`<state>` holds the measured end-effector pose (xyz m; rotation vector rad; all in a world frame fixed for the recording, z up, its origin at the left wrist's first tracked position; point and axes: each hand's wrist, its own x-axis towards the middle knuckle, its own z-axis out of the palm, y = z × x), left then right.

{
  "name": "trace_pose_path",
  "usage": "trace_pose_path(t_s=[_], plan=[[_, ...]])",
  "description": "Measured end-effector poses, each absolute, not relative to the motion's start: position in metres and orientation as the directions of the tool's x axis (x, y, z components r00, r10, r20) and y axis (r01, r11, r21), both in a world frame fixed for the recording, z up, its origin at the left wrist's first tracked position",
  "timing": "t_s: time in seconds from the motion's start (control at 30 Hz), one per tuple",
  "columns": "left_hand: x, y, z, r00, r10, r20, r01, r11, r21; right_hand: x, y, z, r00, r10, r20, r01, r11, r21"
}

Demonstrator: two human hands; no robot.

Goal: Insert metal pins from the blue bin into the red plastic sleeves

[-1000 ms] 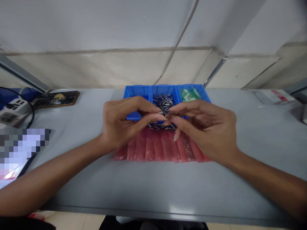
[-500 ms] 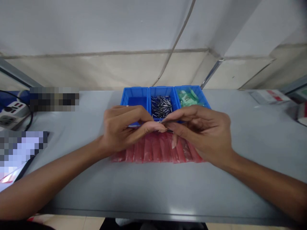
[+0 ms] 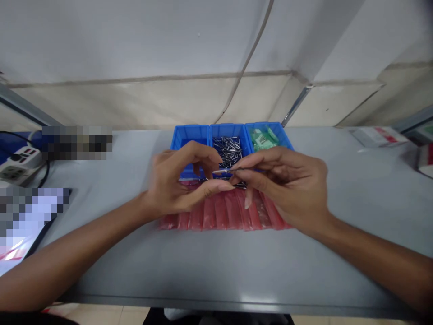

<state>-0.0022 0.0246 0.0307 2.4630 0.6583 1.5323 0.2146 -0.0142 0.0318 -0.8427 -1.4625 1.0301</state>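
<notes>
The right hand (image 3: 280,185) pinches a thin metal pin (image 3: 225,171) in its fingertips, above the red bags (image 3: 219,215). The left hand (image 3: 179,180) curls right beside the pin, but I cannot tell if it holds anything. More pins (image 3: 227,151) lie in the middle part of the blue bin (image 3: 190,134).

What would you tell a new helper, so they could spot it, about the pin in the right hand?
On the grey table, find the three blue bins. In front of the middle one, full of metal pins, the right hand pinches one pin. That pin alone is held up, pointing at the left hand.
</notes>
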Motion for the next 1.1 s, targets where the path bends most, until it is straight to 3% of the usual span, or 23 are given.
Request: trace_pose_path(t_s=[0.5, 1.1], plan=[[0.0, 0.0218, 0.0354, 0.347, 0.397, 0.85, 0.411, -0.879, 0.243, 0.213, -0.016, 0.0362, -0.162, 0.917, 0.364, -0.118, 0.348, -0.93], [-0.0034, 0.0177, 0.0351, 0.418, 0.466, 0.779, 0.451, -0.851, 0.267, 0.212, -0.018, 0.0314, -0.158, 0.915, 0.37, -0.085, 0.361, -0.929]])
